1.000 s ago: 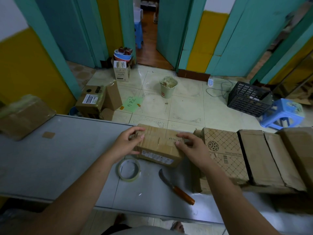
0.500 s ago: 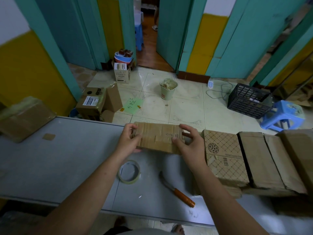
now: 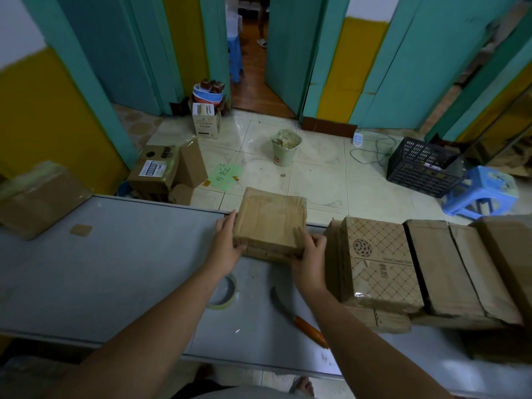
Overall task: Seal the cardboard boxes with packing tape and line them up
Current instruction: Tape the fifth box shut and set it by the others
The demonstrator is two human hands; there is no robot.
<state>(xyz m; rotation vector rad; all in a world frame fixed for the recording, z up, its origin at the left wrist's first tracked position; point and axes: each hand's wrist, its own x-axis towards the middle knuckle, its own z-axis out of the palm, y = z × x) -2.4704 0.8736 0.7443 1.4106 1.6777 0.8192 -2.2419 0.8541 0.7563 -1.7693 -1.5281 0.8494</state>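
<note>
Box (image 3: pixel 269 223) is clamped between left hand (image 3: pixel 227 250) and right hand (image 3: pixel 310 254), with the row (image 3: pixel 380 263) sat just off its right side.

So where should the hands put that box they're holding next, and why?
Probably set the box down on the table just left of the patterned box, touching it. The left hand and right hand grip its sides at the table's far edge, and a gap separates it from the row of boxes on the right.
</note>
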